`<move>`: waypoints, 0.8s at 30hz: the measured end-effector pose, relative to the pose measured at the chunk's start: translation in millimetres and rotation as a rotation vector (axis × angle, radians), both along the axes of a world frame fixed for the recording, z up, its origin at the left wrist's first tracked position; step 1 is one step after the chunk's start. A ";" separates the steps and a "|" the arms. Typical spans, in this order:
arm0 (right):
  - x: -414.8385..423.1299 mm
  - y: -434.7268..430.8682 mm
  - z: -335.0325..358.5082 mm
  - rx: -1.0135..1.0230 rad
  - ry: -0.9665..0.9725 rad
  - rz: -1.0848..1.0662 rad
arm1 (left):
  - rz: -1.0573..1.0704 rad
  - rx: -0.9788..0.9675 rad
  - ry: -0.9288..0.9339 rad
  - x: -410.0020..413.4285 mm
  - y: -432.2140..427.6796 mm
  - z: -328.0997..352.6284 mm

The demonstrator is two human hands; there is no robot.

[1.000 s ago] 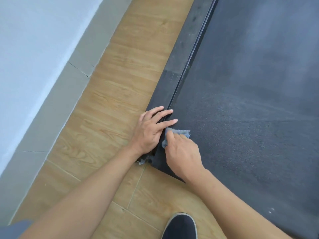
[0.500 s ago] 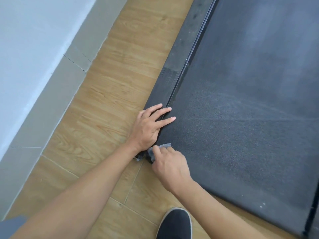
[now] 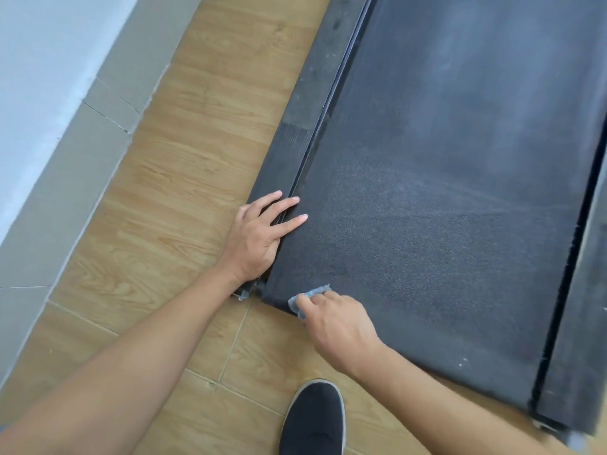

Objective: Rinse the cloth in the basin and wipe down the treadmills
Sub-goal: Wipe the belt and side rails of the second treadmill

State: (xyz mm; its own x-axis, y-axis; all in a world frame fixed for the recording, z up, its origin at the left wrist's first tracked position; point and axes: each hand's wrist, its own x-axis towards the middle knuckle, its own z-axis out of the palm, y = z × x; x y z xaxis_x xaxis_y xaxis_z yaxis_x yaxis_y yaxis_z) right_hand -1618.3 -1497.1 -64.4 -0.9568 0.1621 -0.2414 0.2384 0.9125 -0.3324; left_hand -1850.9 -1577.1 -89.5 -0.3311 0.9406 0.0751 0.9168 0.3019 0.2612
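Right hand point(image 3: 335, 326), grip pinching the bunched blue cloth point(image 3: 312, 293), has slid from the side rail point(image 3: 292, 152) corner rightward along the treadmill belt point(image 3: 443, 224) rear edge. Left hand point(image 3: 259, 238) stays flat across rail and belt, grip open. Corner looks done; rear-edge wiping starting.

To the right, filling most of the view: wide black textured treadmill belt point(image 3: 443, 192), flat on tan wood-grain plank floor point(image 3: 184, 192). Along the belt's left edge, narrow black plastic side rail point(image 3: 305, 119); along its right edge, second dark rail point(image 3: 578, 356). Left of the floor strip, grey tiled skirting point(image 3: 75, 178), with pale painted wall point(image 3: 39, 77) beyond it at far left. On the near end of the side rail, left hand point(image 3: 259, 234), laid flat, fingertips reaching over onto the belt. Just right of it and nearer, at the belt's near left corner, right hand point(image 3: 338, 326) pinching small crumpled pale-blue cloth point(image 3: 308, 297) against the belt's near edge. Nearest of all, on the floor between the two forearms, toe of black fabric shoe point(image 3: 313, 418).
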 end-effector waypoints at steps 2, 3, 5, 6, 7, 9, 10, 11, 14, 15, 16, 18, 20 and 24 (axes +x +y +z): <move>-11.7 38.4 5.3 0.033 -0.042 -0.058 | 0.006 0.003 -0.008 2.0 0.7 1.6; -18.7 54.8 6.6 0.059 -0.045 -0.100 | 0.009 0.011 -0.011 2.9 1.0 2.5; -22.7 57.6 6.2 0.039 -0.013 -0.171 | 0.019 0.014 -0.013 3.6 0.7 3.5; -18.5 45.4 9.3 0.008 -0.025 -0.198 | 0.021 0.011 -0.015 4.8 0.4 3.7; -7.3 24.8 10.1 -0.039 -0.055 -0.206 | 0.024 0.013 -0.015 5.7 0.0 3.0; 19.0 -17.5 7.4 -0.059 -0.069 -0.108 | 0.026 0.017 0.001 4.1 1.1 2.0; 29.6 -28.2 5.7 -0.065 -0.093 -0.022 | 0.025 0.018 0.008 3.3 1.7 2.0; 34.6 -29.3 3.9 -0.074 -0.097 0.012 | 0.027 0.020 0.011 2.6 1.6 2.3; 19.2 7.2 5.9 -0.136 -0.008 -0.133 | 0.031 0.027 0.021 3.8 3.2 2.6; 11.0 24.0 5.5 -0.116 0.035 -0.232 | 0.031 0.031 0.024 4.0 3.8 2.5; 2.1 40.4 5.2 -0.085 0.033 -0.296 | 0.033 0.037 0.029 3.9 3.7 2.4; -1.8 51.3 6.9 -0.133 0.000 -0.398 | 0.036 0.037 0.039 4.5 3.2 1.6; 15.3 31.5 7.3 -0.171 -0.009 -0.409 | 0.037 0.029 0.031 5.6 2.5 1.0; 61.2 -19.8 18.6 -0.252 -0.083 -0.286 | 0.026 0.056 0.046 2.9 1.3 -0.5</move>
State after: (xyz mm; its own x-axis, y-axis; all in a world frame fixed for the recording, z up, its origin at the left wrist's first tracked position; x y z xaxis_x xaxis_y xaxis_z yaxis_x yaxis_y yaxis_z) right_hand -1557.1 -1516.9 -45.8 -0.8571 0.3452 -0.3825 0.5070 0.6972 -0.5068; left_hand -1848.0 -1575.8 -90.1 -0.3504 0.9255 0.1435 0.9203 0.3117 0.2364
